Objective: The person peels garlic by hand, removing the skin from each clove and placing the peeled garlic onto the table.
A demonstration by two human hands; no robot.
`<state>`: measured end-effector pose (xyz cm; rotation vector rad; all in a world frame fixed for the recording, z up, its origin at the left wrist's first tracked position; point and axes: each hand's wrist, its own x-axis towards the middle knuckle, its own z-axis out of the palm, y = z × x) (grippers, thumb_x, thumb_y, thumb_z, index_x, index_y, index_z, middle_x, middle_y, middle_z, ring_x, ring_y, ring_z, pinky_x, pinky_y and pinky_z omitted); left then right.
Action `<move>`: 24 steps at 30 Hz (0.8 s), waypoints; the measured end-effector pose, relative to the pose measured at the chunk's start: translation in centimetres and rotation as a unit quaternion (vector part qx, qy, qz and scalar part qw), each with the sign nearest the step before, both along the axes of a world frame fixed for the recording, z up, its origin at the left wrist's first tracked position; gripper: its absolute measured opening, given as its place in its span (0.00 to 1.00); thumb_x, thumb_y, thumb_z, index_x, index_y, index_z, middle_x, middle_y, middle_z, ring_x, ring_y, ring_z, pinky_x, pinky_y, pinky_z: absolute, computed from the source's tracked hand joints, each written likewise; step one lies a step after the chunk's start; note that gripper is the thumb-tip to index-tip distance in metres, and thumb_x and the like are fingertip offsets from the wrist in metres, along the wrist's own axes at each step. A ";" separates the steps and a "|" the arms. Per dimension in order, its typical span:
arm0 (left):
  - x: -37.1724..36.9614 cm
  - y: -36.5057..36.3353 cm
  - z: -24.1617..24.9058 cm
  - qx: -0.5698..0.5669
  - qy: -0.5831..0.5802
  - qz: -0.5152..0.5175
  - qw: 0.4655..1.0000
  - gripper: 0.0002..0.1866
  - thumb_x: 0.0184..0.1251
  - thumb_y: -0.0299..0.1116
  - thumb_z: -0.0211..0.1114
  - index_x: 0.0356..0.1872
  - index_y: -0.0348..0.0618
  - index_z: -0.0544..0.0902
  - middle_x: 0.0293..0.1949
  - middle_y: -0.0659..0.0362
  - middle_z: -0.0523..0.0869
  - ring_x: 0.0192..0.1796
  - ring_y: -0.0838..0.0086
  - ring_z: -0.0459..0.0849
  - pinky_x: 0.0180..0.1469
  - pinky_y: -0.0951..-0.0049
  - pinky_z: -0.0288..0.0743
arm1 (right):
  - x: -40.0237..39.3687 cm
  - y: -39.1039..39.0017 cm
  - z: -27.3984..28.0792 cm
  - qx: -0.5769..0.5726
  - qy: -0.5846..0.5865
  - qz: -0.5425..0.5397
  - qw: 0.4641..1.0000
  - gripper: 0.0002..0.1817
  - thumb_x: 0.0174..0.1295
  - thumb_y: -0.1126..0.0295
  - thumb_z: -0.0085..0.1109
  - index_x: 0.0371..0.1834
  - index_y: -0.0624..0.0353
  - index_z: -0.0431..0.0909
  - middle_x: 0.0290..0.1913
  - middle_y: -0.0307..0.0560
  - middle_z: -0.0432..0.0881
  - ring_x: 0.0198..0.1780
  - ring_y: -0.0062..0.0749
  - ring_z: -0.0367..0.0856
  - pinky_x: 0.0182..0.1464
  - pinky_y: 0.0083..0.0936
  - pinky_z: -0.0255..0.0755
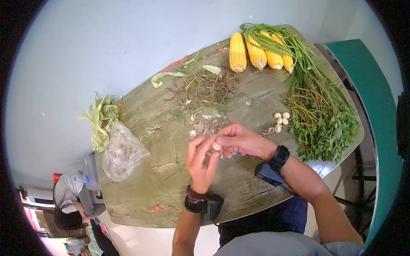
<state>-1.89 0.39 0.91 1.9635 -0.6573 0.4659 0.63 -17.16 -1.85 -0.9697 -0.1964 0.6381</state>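
Observation:
A pale garlic clove (217, 146) is pinched in the fingers of my left hand (200, 164), above the near middle of the table. My right hand (245, 141) meets it there, thumb and forefinger closed at the clove's upper side. Just beyond my fingers lies a small heap of papery garlic skins (207, 126), partly covered by my hands. To the right of my right hand, several peeled garlic cloves (278, 121) sit in a loose group on the wooden table (164, 187).
Several corn cobs (238, 53) lie at the back right, beside long green stems and leafy greens (326, 123). Plant trimmings (205, 89) are heaped mid-table. At left are a clear plastic bag (121, 153) and corn husks (100, 121). Another person (70, 198) is at far left.

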 end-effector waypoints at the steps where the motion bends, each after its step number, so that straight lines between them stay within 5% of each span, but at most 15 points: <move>1: -0.1 0.1 -0.4 -0.011 0.034 -0.007 0.999 0.21 0.55 0.18 0.67 0.53 0.40 0.82 0.49 0.54 0.76 0.45 0.70 0.79 0.39 0.76 0.78 | 0.0 0.1 0.0 0.011 -0.005 -0.003 1.000 0.11 0.68 0.64 0.59 0.40 0.62 0.81 0.32 0.38 0.83 0.25 0.17 0.79 0.28 0.14 0.71; 4: -0.2 0.1 -0.1 -0.018 0.043 -0.012 0.999 0.22 0.55 0.17 0.66 0.53 0.40 0.82 0.49 0.54 0.76 0.45 0.70 0.79 0.40 0.76 0.78 | -0.2 0.2 0.4 0.025 -0.016 -0.018 0.999 0.12 0.67 0.62 0.60 0.39 0.60 0.82 0.31 0.36 0.83 0.26 0.16 0.79 0.28 0.13 0.70; 7: -0.5 -0.3 0.3 -0.032 0.089 0.000 0.995 0.17 0.59 0.21 0.63 0.51 0.37 0.82 0.48 0.54 0.78 0.48 0.65 0.78 0.52 0.71 0.72 | -0.5 0.1 0.9 -0.007 -0.037 -0.041 0.998 0.12 0.67 0.59 0.60 0.40 0.57 0.83 0.28 0.33 0.82 0.26 0.13 0.77 0.27 0.11 0.66; 24: 0.3 -0.1 -0.4 -0.058 0.068 -0.022 0.996 0.16 0.60 0.18 0.64 0.50 0.38 0.83 0.45 0.56 0.78 0.45 0.70 0.80 0.45 0.74 0.76 | -0.6 0.1 0.4 -0.009 -0.012 -0.077 0.997 0.11 0.64 0.64 0.64 0.38 0.61 0.84 0.29 0.38 0.84 0.25 0.16 0.79 0.28 0.13 0.72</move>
